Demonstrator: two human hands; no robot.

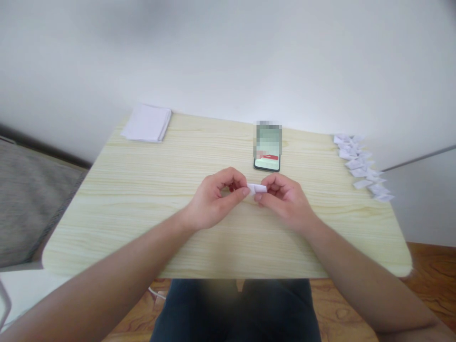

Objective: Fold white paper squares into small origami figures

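Note:
A small folded piece of white paper (257, 188) is held between both hands above the middle of the table. My left hand (219, 197) pinches its left end between thumb and fingers. At the right end, my right hand (285, 194) grips it the same way, with the thumb on the near side. Part of the paper is hidden behind the fingertips. Just beyond the hands lies a phone (267, 162) with a lit screen, partly blurred out.
A stack of white paper sheets (147, 122) lies at the table's back left. Several folded white paper pieces (359, 164) are lined up along the right edge. The light wooden table (117, 199) stands against a white wall (213, 61).

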